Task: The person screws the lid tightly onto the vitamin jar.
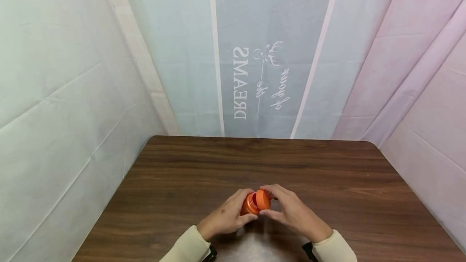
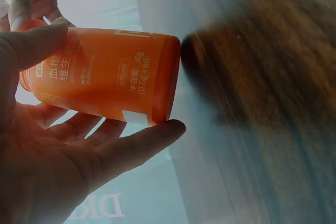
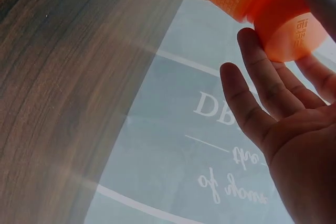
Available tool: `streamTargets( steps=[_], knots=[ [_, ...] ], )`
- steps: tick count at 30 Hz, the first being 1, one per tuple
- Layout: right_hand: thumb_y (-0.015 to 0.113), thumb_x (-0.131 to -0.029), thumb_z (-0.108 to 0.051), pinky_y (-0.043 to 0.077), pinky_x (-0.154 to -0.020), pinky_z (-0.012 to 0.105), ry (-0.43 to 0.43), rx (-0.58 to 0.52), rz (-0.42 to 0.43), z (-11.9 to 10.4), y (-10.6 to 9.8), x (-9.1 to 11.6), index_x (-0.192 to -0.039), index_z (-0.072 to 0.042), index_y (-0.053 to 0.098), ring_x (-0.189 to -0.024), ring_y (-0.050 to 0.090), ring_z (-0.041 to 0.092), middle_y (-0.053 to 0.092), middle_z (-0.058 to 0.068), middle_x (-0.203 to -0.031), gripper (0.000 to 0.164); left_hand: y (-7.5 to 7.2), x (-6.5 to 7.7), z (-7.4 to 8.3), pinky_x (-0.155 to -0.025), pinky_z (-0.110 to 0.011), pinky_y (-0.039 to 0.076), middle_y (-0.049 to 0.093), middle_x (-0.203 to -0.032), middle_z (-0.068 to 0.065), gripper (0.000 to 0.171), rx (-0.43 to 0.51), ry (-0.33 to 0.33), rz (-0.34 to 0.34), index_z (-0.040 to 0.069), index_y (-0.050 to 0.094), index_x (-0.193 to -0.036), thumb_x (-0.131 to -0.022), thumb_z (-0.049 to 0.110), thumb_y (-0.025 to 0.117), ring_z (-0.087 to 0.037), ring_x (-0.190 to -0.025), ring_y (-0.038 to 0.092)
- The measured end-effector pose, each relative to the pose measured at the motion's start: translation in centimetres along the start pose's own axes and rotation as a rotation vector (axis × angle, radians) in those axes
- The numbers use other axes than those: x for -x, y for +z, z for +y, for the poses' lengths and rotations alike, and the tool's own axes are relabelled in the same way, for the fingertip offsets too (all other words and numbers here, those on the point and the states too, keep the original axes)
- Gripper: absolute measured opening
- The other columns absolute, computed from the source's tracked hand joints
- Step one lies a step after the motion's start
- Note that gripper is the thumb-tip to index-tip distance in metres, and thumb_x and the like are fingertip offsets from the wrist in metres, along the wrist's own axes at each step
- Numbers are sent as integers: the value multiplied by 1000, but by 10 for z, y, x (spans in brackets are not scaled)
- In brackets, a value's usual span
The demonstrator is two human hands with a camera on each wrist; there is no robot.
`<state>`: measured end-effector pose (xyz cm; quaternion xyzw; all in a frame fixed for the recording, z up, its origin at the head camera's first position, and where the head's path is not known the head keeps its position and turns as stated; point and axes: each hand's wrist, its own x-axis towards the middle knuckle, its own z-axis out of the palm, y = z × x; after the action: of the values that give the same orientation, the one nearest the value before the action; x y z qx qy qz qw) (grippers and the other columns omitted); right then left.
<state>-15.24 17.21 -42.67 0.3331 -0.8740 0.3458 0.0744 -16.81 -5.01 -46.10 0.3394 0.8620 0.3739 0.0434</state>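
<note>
Over the brown wood-grain tabletop [image 1: 164, 197], well apart from its far edge, the left hand [image 1: 225, 214] grips a tilted cylindrical orange plastic bottle [image 2: 105, 72] with pale lettering [image 2: 139, 72]; the right hand [image 1: 292, 212] pinches the round orange plastic cap [image 1: 263, 200] just beside the bottle's open mouth [image 1: 254, 199].

Cannot see, in the head view, the lower body of the orange bottle [image 1: 246, 208], tucked behind the left hand [image 1: 226, 214]. Cannot tell the contents past the cap [image 1: 263, 199], nor read any print there, too small. Lose the near edge and near corners of the table [image 1: 309, 165] below the head view, also the rest of both sleeves [image 1: 187, 246]. Miss the bottle's base in the right wrist view, cut off at the top, and part of the right hand [image 3: 299, 114], cut off at the right
</note>
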Motion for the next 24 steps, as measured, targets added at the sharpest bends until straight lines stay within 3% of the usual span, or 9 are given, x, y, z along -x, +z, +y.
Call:
streamTargets(
  steps=[9,24],
  knots=[
    [70,-82,-35,51,-76,29,-91,61,-29,-1,-4,-4,-129,-15,52,-96,57,7,56,-7,-115,54,1,1,1,-74,-22,45,48,-116,4,56,1,-4,9,21,39,-133,-86,36,66,-6,-93,49],
    [74,-81,-25,50,-68,21,-47,191,-167,-12,-7,-10,-126,-8,55,-88,56,6,54,-2,-112,52,3,2,2,-72,-20,44,47,-117,5,58,-17,9,14,23,38,-134,-86,33,68,-6,-92,48]
  ],
)
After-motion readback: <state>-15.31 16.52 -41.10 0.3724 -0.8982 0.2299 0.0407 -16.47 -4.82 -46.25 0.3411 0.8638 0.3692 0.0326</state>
